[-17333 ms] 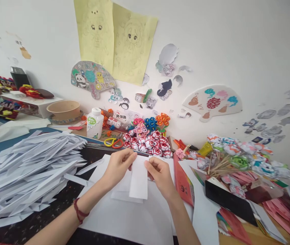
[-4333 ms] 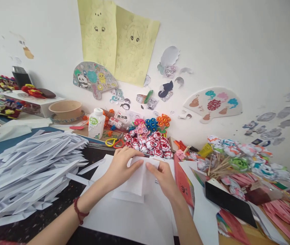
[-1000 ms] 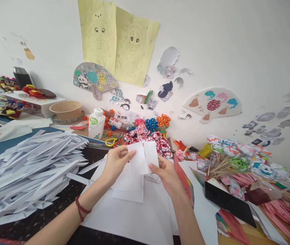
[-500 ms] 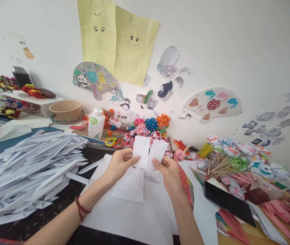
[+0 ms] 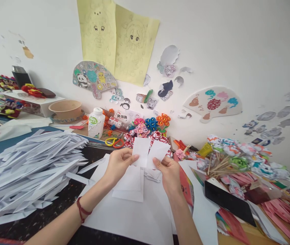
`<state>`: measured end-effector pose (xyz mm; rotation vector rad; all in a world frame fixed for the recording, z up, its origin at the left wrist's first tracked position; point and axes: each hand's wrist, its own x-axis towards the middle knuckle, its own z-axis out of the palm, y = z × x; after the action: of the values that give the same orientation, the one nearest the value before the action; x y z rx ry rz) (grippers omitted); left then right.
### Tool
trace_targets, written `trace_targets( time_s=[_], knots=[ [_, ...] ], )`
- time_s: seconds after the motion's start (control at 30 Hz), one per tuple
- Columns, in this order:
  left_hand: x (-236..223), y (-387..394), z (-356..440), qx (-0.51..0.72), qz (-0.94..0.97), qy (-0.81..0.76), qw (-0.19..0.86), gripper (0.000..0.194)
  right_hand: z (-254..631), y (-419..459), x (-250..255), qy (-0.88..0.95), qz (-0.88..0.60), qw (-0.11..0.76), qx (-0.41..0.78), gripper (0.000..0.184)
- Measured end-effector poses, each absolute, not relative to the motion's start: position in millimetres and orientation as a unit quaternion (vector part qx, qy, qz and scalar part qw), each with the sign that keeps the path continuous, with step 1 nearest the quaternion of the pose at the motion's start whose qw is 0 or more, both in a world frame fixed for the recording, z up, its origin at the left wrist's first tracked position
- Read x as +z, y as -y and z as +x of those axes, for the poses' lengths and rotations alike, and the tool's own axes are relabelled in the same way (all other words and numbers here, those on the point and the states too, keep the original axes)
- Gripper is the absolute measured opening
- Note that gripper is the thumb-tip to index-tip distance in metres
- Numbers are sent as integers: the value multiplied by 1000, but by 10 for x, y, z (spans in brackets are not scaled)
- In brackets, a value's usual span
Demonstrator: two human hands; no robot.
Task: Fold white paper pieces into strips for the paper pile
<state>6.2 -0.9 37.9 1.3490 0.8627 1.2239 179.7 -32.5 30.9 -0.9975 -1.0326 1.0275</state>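
Note:
My left hand (image 5: 119,165) pinches a small white paper rectangle (image 5: 141,151) between thumb and fingers. A second white paper piece (image 5: 158,152), tilted to the right, is gripped by my right hand (image 5: 170,170). Side by side, the two pieces are held up with a narrow gap between them. Beneath my hands, larger white paper sheets (image 5: 128,180) lie stacked on a big white sheet (image 5: 134,221). Partly hidden below the right piece is a small pile of paper pieces (image 5: 153,176).
A heap of folded paper strips (image 5: 32,166) covers the left. Behind my hands are scissors (image 5: 114,142), a white bottle (image 5: 96,123) and red-and-white paper flowers (image 5: 129,140). To the right lie a black phone (image 5: 228,202), a red packet (image 5: 185,182) and a bundle of wooden sticks (image 5: 217,166).
Earlier both hands held one folded white paper. It is now two separate pieces, one per hand. In the last second they rose and the right one tilted outward.

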Motion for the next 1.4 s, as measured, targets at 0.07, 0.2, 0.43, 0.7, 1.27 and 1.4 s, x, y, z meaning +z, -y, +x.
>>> trace_targets(
  time_s=[0.07,0.2,0.43,0.7,1.27,1.4],
  knots=[
    [373,15,67,512,564,-366,534,22,1785,329,308,451,-437,637,448,21],
    [336,3,55,511,569,-370,527,24,1793,324,295,449,-432,640,449,21],
    [353,-71,-46,566,558,-379,474,23,1959,270,272,400,-462,698,372,29],
    [289,-35,73,470,649,-395,449,26,1778,306,269,508,-490,585,400,31],
    [273,-39,25,277,820,-485,124,23,2070,170,122,548,-614,493,282,42],
    [144,-18,1,152,896,-417,24,38,2326,155,49,531,-678,412,296,41]
  ],
)
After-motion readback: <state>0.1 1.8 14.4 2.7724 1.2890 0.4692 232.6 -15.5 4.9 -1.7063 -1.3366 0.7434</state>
